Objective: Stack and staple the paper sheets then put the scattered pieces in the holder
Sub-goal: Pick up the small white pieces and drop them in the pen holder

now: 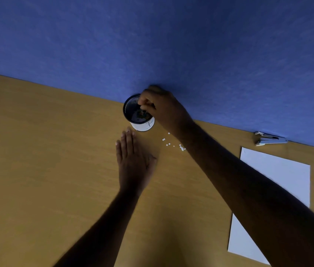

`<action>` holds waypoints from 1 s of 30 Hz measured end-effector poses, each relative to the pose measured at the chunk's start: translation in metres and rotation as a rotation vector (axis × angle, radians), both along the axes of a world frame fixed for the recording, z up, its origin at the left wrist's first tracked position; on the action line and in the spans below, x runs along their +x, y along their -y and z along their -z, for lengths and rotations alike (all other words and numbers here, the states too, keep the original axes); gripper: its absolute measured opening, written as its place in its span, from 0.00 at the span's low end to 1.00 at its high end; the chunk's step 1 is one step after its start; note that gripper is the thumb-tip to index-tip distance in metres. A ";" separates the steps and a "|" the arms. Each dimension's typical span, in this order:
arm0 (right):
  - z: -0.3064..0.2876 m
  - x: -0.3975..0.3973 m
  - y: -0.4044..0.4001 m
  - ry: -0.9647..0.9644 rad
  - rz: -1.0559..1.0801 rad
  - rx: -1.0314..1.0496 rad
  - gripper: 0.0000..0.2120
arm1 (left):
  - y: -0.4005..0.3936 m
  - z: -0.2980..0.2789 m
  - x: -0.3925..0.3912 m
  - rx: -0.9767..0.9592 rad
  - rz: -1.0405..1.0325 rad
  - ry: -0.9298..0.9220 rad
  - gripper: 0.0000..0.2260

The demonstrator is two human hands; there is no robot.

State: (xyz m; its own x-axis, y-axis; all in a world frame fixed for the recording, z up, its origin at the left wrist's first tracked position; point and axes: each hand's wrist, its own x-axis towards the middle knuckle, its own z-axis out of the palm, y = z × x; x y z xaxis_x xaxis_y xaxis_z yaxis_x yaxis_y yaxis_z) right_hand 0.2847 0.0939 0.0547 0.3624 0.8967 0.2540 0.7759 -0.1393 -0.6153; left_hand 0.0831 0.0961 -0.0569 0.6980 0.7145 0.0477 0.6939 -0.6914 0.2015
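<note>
A black mesh holder (131, 106) with a white band stands at the desk's far edge against the blue wall. My right hand (162, 106) hovers over its rim, fingertips pinched together above the opening; whether they hold a piece is too small to tell. Small pieces lie inside the holder. My left hand (133, 158) rests flat on the desk just in front of the holder, fingers straight. Several tiny white paper pieces (173, 144) lie scattered between the holder and my right forearm. The white paper stack (279, 170) lies at the right, partly under my right arm.
A silver stapler (270, 141) lies at the back right against the blue wall (152, 45). The wooden desk (46, 151) stretches left and toward me.
</note>
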 end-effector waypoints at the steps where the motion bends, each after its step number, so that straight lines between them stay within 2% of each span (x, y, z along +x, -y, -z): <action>1: -0.001 0.000 0.000 -0.004 -0.002 -0.004 0.04 | 0.000 0.000 0.000 0.000 0.001 -0.003 0.40; 4: -0.002 0.000 0.000 -0.017 -0.016 -0.011 0.04 | 0.000 0.001 0.000 0.002 0.001 -0.012 0.40; 8: 0.000 -0.002 0.001 -0.059 -0.026 -0.019 0.11 | 0.000 0.001 0.000 -0.001 -0.001 -0.015 0.40; 12: 0.003 0.002 0.002 -0.093 -0.009 0.032 0.04 | 0.000 0.002 0.001 0.001 -0.005 -0.023 0.40; 17: -0.003 -0.005 0.008 -0.084 0.023 0.127 0.09 | 0.000 0.003 0.000 0.011 0.005 -0.018 0.40; 22: 0.004 -0.007 0.041 -0.053 0.129 0.236 0.06 | -0.002 0.002 0.000 0.002 0.008 -0.021 0.40; 26: 0.043 -0.002 0.078 -0.004 0.166 0.010 0.09 | 0.001 0.002 0.001 -0.009 0.002 -0.017 0.40; 30: 0.078 -0.011 0.097 0.085 0.055 -0.234 0.19 | 0.001 0.001 0.001 -0.003 -0.004 -0.008 0.40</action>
State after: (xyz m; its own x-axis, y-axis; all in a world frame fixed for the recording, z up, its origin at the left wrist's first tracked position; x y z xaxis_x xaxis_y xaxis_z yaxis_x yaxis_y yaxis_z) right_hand 0.2733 -0.0033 -0.0229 0.3985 0.9142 0.0733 0.8108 -0.3138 -0.4942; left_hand 0.0839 0.0952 -0.0583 0.6957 0.7173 0.0400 0.6982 -0.6882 0.1974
